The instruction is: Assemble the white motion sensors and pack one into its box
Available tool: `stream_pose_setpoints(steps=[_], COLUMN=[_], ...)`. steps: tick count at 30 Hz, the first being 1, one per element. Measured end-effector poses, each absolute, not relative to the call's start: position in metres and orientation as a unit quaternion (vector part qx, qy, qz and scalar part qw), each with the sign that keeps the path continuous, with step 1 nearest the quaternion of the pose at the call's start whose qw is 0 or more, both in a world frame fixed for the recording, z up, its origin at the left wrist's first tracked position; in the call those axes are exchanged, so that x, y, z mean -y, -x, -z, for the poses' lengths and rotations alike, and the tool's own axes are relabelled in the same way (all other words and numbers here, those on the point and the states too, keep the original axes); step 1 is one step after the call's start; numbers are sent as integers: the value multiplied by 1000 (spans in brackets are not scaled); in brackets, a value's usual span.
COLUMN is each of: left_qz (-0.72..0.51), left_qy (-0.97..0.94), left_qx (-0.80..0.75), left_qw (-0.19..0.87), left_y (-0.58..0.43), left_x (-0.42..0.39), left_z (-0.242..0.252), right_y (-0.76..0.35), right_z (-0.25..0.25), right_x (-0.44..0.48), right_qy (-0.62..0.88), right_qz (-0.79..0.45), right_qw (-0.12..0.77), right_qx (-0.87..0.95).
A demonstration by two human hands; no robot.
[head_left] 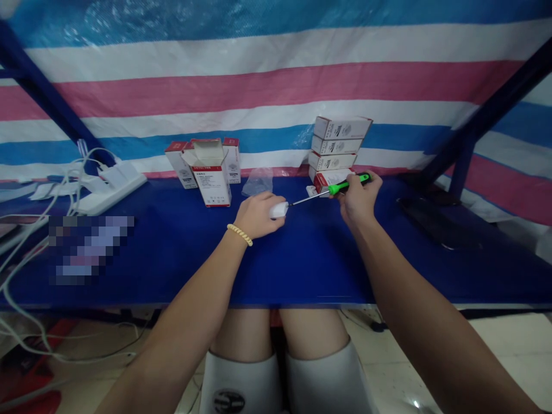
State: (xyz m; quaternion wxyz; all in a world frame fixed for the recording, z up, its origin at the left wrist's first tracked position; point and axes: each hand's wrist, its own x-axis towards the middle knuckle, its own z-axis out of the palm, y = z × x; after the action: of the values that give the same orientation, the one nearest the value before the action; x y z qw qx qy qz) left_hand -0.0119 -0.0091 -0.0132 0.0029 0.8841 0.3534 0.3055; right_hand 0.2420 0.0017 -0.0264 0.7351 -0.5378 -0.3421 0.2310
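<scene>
My left hand (257, 215) is closed around a small white plastic part (279, 210), which sticks out past the fingertips. In my right hand (360, 198) is a screwdriver (340, 187) with a green and black handle, gripped by that handle. Its thin metal shaft points left, and the tip meets the right end of the white part. Whether the tip sits in a screw is too small to tell. Just behind the left hand lies a clear plastic bag (259, 181). A small white piece (311, 191) rests near the screwdriver shaft.
An open red-and-white box (211, 184) stands at the back left with others behind it. Several similar boxes (337, 146) are stacked at the back right. A power strip (112, 192) with white cables lies left; a dark phone-like object (437, 224) lies right on the blue table (302, 270).
</scene>
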Motion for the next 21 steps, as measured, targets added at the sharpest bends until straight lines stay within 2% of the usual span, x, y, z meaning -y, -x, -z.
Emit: stream_pose_setpoints(steps=[10,21], left_qz=[-307,-286], left_qy=[-884,-869], left_qx=[-352,-402], left_qw=[-10,-36], left_y=[11,9], left_x=[8,6], left_z=[14,16], right_y=[-229,-209], right_z=[17,7], right_x=[3,14], right_qy=[489,421], right_qz=[-241,-257], right_qw=[795,828], right_qx=[268,267])
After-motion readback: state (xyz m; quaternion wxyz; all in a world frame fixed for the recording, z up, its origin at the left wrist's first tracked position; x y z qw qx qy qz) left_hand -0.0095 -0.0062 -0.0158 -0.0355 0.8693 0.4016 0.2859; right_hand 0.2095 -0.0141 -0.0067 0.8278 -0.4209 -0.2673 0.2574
